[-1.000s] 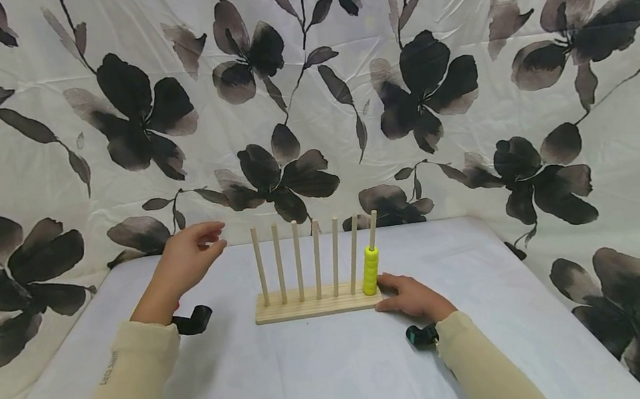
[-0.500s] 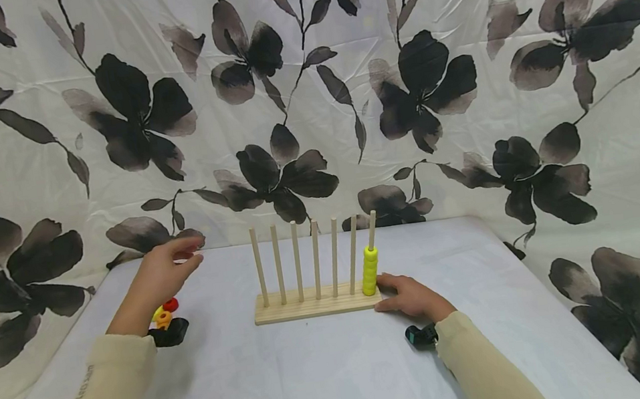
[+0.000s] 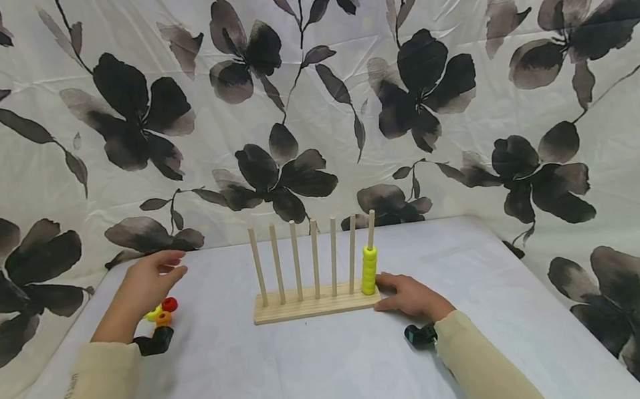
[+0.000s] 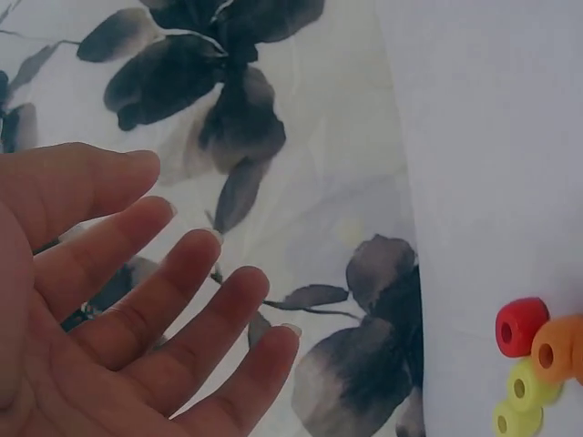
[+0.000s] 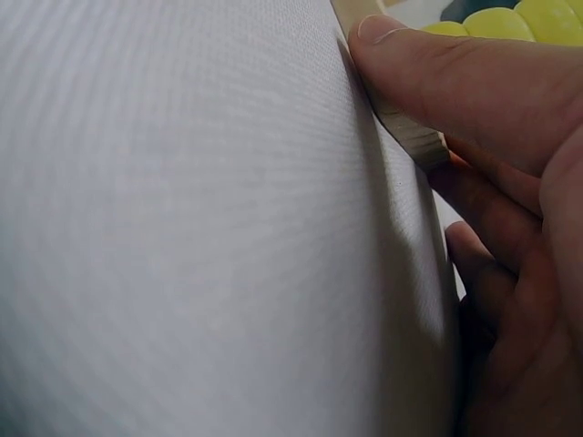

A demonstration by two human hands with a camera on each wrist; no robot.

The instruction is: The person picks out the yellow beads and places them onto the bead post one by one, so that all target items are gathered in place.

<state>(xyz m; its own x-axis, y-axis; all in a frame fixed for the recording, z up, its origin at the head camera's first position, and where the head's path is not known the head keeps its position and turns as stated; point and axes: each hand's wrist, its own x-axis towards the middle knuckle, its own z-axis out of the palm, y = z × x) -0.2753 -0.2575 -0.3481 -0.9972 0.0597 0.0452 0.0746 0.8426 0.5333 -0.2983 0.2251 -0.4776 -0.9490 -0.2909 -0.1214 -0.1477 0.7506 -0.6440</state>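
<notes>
A wooden peg stand (image 3: 317, 309) with a row of several upright pegs stands on the table. Yellow beads (image 3: 369, 270) are stacked on its rightmost peg; the other pegs are bare. My right hand (image 3: 412, 296) grips the right end of the stand's base, the thumb (image 5: 437, 68) along its front edge and fingers around its end. My left hand (image 3: 144, 291) hovers at the left, holding nothing, its fingers loosely extended in the left wrist view. Beside it lie loose beads: a red bead (image 4: 522, 327), an orange bead (image 4: 557, 349) and yellow beads (image 4: 533, 382).
The white table (image 3: 331, 373) carries the stand in the middle, with the loose beads to its left. A flowered cloth (image 3: 306, 93) hangs behind the table. A black wrist camera (image 3: 155, 342) is at the left wrist, another black camera (image 3: 419, 336) at the right.
My left hand has moved left and slightly down, away from the stand, uncovering the loose beads near its wrist. My right hand and the stand have stayed in place.
</notes>
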